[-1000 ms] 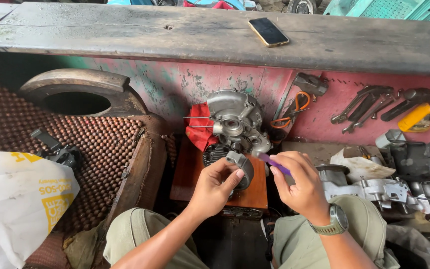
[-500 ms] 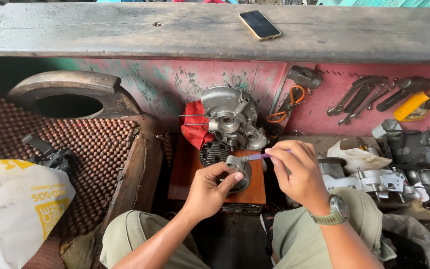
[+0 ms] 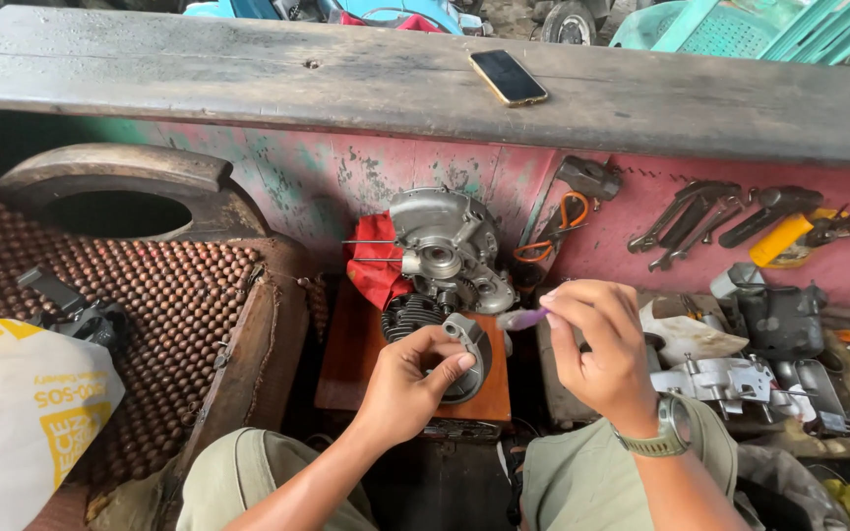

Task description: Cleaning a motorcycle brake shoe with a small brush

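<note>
Right hand now higher, purple tool mostly hidden.

Soft even daylight, sharp focus, slight edge distortion.

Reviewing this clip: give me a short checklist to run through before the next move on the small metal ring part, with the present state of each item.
1. Left hand has the metal ring part gripped: ok, fingers wrap its rim.
2. Right hand holds the small purple tool pinched at the fingertips: ok.
3. Tool tip is touching the ring part: not ok, it sits just right of it, apart.
4. Ring part is over the wooden board, so a drop lands there: ok.
5. Engine block stands steady behind on the board: ok; it is not being touched.
6. Inside face of the ring part is clean: cannot tell, partly hidden by the fingers.
</note>
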